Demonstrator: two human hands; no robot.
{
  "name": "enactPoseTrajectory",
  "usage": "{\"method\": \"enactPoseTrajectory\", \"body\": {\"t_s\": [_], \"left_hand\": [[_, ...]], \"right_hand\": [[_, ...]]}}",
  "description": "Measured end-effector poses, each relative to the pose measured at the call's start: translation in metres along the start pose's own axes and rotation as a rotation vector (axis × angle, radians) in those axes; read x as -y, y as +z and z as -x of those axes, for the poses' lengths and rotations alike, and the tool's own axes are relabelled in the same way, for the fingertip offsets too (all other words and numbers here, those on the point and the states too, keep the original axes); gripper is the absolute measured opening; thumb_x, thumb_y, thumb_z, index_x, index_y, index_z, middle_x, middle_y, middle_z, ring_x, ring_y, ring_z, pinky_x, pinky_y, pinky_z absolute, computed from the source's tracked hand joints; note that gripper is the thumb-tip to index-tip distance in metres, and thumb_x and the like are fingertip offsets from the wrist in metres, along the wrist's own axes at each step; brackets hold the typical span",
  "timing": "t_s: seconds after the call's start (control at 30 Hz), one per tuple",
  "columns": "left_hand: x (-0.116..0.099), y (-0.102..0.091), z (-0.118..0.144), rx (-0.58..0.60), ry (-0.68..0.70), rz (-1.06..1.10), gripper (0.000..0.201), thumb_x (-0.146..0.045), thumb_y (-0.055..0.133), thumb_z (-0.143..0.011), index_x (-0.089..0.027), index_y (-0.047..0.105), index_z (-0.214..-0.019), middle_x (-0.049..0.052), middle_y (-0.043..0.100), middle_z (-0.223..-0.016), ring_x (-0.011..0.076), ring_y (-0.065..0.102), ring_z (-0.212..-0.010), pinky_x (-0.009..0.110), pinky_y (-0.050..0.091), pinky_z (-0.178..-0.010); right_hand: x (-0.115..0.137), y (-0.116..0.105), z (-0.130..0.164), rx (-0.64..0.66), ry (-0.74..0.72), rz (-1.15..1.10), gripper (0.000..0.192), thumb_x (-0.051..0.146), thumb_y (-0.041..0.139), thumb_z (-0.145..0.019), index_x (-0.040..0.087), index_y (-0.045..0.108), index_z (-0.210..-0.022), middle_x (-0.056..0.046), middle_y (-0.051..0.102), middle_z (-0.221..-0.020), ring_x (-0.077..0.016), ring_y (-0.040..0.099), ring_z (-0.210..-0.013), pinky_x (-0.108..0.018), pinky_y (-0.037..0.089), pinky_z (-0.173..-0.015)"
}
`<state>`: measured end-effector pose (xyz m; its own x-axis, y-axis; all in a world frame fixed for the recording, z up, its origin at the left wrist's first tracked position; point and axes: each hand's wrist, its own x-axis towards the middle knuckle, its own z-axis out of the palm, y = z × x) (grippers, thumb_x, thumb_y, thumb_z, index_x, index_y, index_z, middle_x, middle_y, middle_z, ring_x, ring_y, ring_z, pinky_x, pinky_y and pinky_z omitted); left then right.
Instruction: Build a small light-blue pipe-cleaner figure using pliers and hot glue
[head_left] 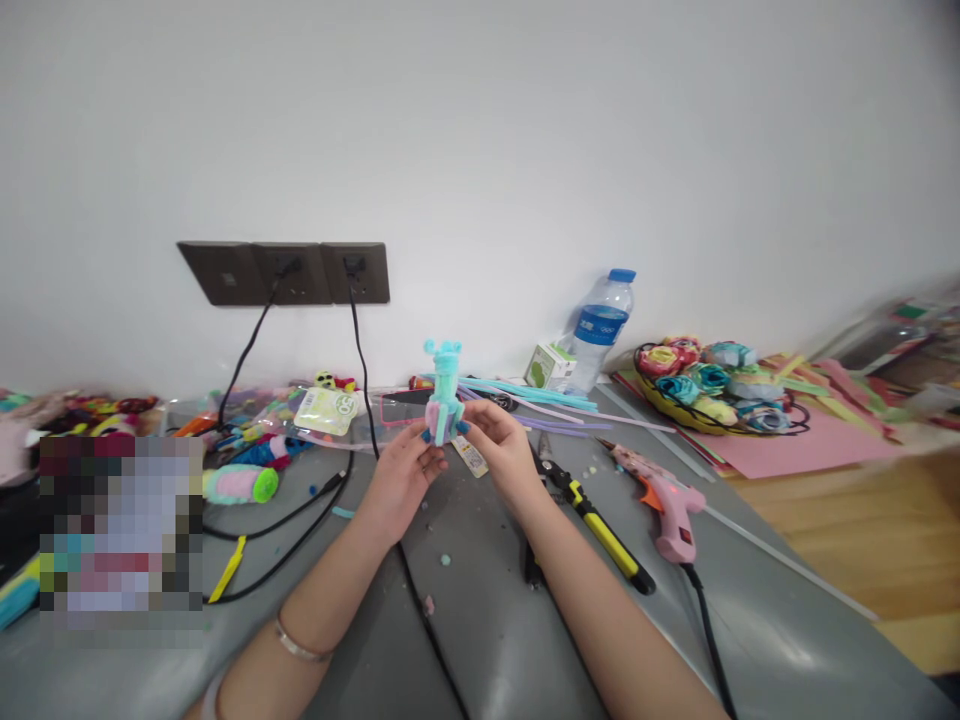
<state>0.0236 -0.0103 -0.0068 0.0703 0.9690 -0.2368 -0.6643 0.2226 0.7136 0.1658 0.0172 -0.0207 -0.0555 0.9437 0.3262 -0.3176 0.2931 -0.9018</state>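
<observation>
A small pipe-cleaner figure (446, 388), turquoise with some pale pink and two round knobs on top, is held upright above the grey table. My left hand (405, 470) pinches its lower left side between thumb and fingers. From the other side, my right hand (499, 450) grips the lower right part. Both hands are closed on the figure, and the fingertips cover part of its base. Just behind it, turquoise and lilac pipe cleaners (555, 400) lie in a loose bundle. A small printed card (471, 457) rests beneath the hands.
Right of my arm lie yellow-black pliers (600, 525) and a pink glue gun (671, 505) with a glue stick and cord. Behind stand a water bottle (602, 335) and small box (551, 367). A basket of paper flowers (705, 425) sits far right. Black cables (431, 630) cross the table (360, 660).
</observation>
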Motion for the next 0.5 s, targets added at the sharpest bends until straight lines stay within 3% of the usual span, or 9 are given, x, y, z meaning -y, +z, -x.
{"method": "enactPoseTrajectory", "body": {"t_s": [0.17, 0.5], "left_hand": [[0.0007, -0.0008, -0.0001, 0.009, 0.052, -0.049, 0.043, -0.030, 0.093, -0.050, -0.015, 0.071, -0.084, -0.002, 0.068, -0.074, 0.0083, 0.060, -0.063, 0.021, 0.053, -0.060], [0.0021, -0.0012, -0.0006, 0.020, 0.082, -0.082, 0.037, -0.031, 0.091, -0.054, -0.016, 0.072, -0.082, -0.002, 0.066, -0.073, 0.0076, 0.058, -0.062, 0.021, 0.052, -0.061]], "right_hand": [[-0.0031, 0.0005, -0.0013, 0.009, -0.024, 0.024, 0.035, 0.046, 0.084, -0.071, 0.022, 0.065, -0.090, -0.001, 0.066, -0.081, -0.0161, 0.063, -0.075, -0.030, 0.051, -0.072], [-0.0017, 0.0017, 0.0000, 0.013, -0.113, 0.125, 0.024, 0.038, 0.078, -0.078, 0.023, 0.064, -0.092, -0.001, 0.064, -0.080, -0.0156, 0.059, -0.072, -0.029, 0.047, -0.068]]}}
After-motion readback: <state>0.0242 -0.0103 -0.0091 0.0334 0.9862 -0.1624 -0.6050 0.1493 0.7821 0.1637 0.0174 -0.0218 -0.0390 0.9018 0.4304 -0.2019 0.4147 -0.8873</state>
